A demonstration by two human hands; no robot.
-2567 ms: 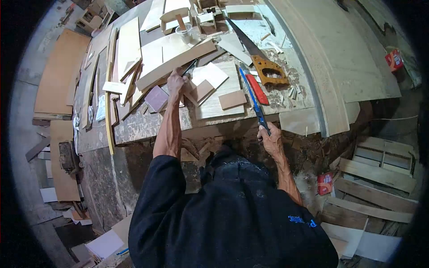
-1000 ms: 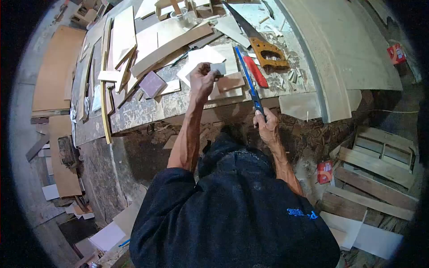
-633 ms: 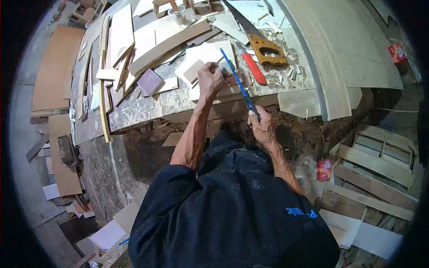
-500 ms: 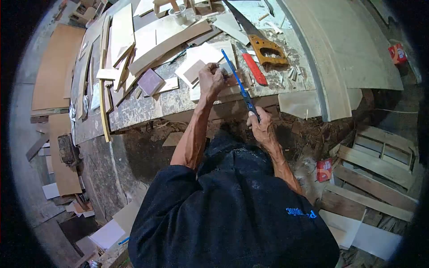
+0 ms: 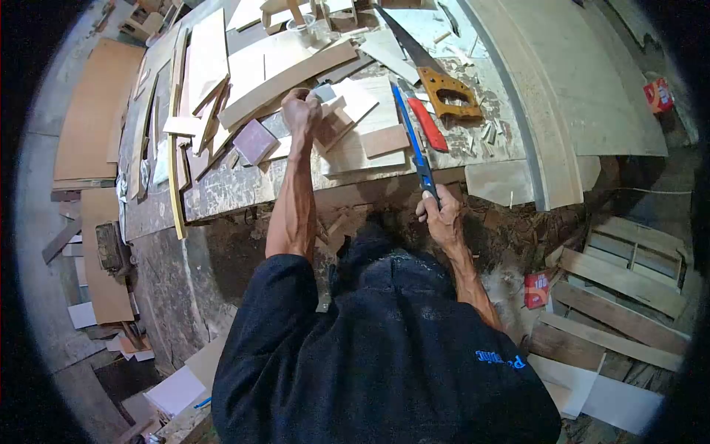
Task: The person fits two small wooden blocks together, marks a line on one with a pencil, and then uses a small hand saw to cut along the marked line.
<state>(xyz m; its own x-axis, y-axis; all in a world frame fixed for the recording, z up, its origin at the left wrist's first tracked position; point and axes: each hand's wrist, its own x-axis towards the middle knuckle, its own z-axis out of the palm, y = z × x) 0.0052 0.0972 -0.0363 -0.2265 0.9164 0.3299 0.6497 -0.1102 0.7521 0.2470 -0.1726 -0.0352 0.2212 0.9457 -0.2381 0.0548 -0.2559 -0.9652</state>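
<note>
My right hand (image 5: 442, 214) is wrapped round the black handle of a slim handheld hacksaw (image 5: 414, 140) with a long blue blade, which points away over the bench edge. Further left, my left hand (image 5: 302, 111) is closed above the boards, and a small flat grey piece (image 5: 324, 92) shows at its right side, seemingly in its fingers. Pale square boards (image 5: 355, 100) lie to the right of that hand, with a small brown wood block (image 5: 385, 140) on top. A mauve block (image 5: 254, 142) sits to the left.
A wooden-handled handsaw (image 5: 451, 92) and a red-handled tool (image 5: 427, 124) lie right of the hacksaw. Long wood strips (image 5: 288, 83) cover the bench's left and back. A clear plastic cup (image 5: 302, 31) stands behind. Wooden frames (image 5: 621, 281) are stacked on the floor at right.
My left hand has moved left and away from the hacksaw, the grey piece moving with it. The hacksaw has shifted slightly right and down, and the brown block is now uncovered.
</note>
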